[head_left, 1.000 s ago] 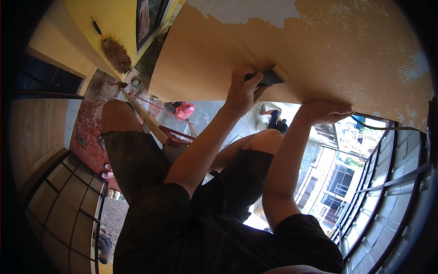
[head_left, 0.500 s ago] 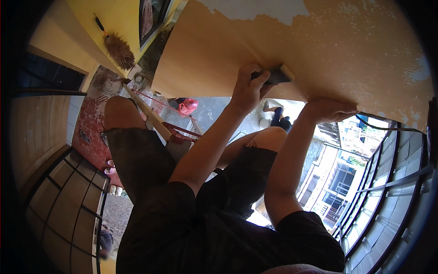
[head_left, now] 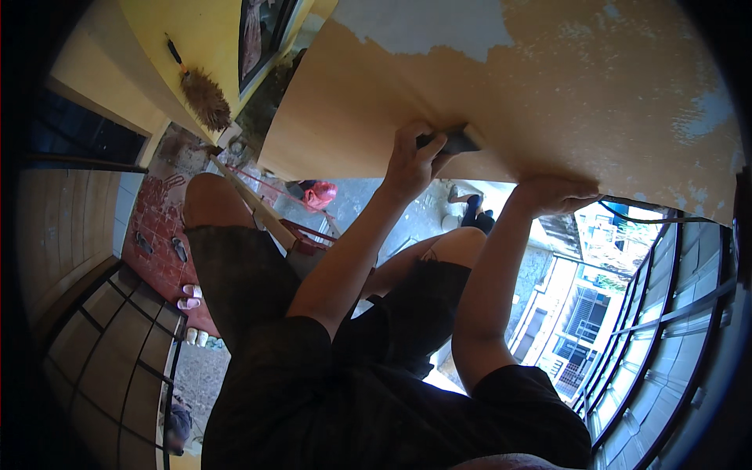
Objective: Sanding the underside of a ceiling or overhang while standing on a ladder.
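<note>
My left hand [head_left: 413, 163] is closed around a dark rectangular block [head_left: 460, 139], which looks like a sanding block. Its face is pressed to a large brown panel [head_left: 352, 102] above me, close to the panel's near edge. Pale, worn patches mark the panel's far part and its right side. My right hand [head_left: 552, 196] grips the same near edge further right, its fingers partly hidden against the board.
Below my legs is a ladder-like frame with a wooden rail [head_left: 262, 210]. A feather duster [head_left: 205, 98] hangs on the yellow wall at left. Sandals [head_left: 188, 298] lie on the red floor tiles. Metal roofing [head_left: 658, 329] runs along the right, and a dark cable [head_left: 642, 219] passes near the panel's edge.
My left hand has slid the block a little left and down along the panel. My right hand keeps its hold on the edge, while the whole view has shifted slightly.
</note>
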Tool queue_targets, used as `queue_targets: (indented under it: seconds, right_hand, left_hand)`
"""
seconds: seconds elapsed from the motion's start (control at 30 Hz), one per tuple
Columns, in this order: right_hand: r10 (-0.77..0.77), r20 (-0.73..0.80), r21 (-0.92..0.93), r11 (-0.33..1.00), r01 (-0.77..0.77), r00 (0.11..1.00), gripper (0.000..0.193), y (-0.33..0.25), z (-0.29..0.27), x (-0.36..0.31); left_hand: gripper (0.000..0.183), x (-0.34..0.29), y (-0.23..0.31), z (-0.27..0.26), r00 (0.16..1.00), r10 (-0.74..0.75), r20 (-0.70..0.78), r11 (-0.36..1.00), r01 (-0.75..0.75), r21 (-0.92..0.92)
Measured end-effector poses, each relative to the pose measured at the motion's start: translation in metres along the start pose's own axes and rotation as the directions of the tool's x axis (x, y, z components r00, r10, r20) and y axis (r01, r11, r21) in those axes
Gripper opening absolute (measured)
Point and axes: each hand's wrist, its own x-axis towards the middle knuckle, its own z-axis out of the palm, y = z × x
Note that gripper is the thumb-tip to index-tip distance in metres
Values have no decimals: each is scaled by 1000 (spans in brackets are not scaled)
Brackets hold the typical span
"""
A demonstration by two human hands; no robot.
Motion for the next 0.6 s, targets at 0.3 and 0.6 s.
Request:
queue_targets:
  seconds: [0.3,0.6]
  right_hand:
    - [8,2,41,999,-8,1000,66,2,-1,7]
    - [77,-9,50,996,-77,997,66,-5,-3,6]
  left_hand:
    - [57,14,7,3,996,92,20,995,-92,37]
    - [62,29,30,3,997,64,46,998,-64,6]
